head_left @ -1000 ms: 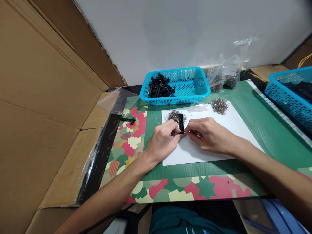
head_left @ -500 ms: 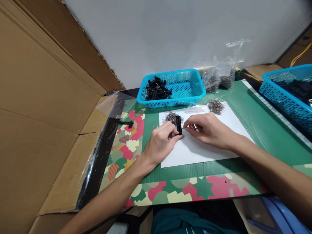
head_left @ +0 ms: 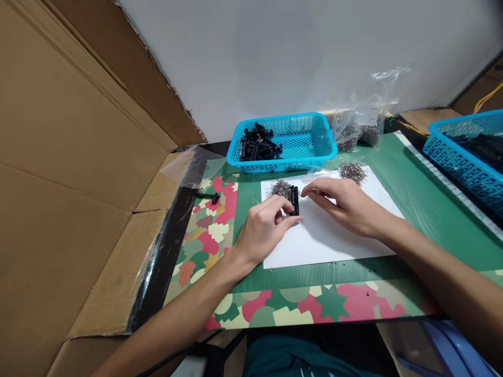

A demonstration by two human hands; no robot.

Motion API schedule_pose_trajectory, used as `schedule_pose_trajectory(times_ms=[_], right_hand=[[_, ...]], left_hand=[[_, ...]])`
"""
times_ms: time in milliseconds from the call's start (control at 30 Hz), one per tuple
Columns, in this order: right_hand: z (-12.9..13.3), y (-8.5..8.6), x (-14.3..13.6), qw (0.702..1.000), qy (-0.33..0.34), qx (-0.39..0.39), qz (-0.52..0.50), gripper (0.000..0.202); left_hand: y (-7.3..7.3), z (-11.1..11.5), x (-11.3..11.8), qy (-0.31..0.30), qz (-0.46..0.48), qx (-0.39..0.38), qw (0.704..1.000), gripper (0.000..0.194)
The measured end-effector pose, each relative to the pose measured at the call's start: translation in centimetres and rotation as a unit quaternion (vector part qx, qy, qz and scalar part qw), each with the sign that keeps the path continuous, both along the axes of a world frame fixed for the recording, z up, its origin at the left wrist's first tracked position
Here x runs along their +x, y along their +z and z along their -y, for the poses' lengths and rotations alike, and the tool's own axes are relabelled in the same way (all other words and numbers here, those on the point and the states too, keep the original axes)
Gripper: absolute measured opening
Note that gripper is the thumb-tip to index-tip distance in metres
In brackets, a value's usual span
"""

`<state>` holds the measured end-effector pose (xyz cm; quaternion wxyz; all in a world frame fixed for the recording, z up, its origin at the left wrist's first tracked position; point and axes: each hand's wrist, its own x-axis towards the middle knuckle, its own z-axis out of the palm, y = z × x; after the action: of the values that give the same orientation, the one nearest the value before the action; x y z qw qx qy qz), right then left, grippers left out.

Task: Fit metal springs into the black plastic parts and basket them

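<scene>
- Change since the frame half a second ago: right hand shifted away from the wearer, its fingertips now beside the far half of the black strip; left hand and strip keep much the same place over the white sheet.
- Left hand: finger and thumb clamped on the near end of the strip, its long side pointing away from the wearer; contact with the sheet, cannot tell.
- Right hand: fingertips gathered, just apart from the strip; whether they pinch a small piece, cannot tell.
- Near pile of fine metal pieces: just beyond the left hand, partly behind the strip.
- Far pile of metal pieces: beyond the right hand, on the sheet's far edge.
- Blue basket, holding black parts: beyond both hands.
- Loose black piece: left of the left hand, well apart.
- Clear bags, metal pieces inside: beyond the right hand.
- Risk, judged: the left hand grips one end only, so a sideways push could twist the strip; a knuckle brushing the near pile could scatter it; a piece this fine could slip from the fingertips.
</scene>
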<state>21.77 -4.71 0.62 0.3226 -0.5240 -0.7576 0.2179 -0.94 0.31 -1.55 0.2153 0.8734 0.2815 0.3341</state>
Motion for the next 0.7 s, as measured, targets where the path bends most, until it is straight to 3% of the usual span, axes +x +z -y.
schedule_pose_trajectory(times_ms=[133,267,467,700], right_hand=[[0.48,0.13,0.02,0.996,-0.003,-0.083,0.021,0.022],[0.58,0.07,0.04,0.995,0.02,-0.091,0.022,0.017],[0.29,-0.38,-0.07,0.995,0.059,-0.064,0.048,0.012],[0.23,-0.59,-0.23,0.996,0.056,-0.014,0.07,0.011]], left_hand=[[-0.03,-0.01,0.0,-0.009,-0.015,-0.008,1.0,0.023],[-0.09,-0.07,-0.05,-0.016,-0.027,-0.015,0.999,0.023],[-0.13,-0.08,-0.11,-0.017,-0.037,-0.018,0.999,0.021],[-0.15,-0.07,-0.11,-0.016,-0.043,-0.019,0.999,0.02]])
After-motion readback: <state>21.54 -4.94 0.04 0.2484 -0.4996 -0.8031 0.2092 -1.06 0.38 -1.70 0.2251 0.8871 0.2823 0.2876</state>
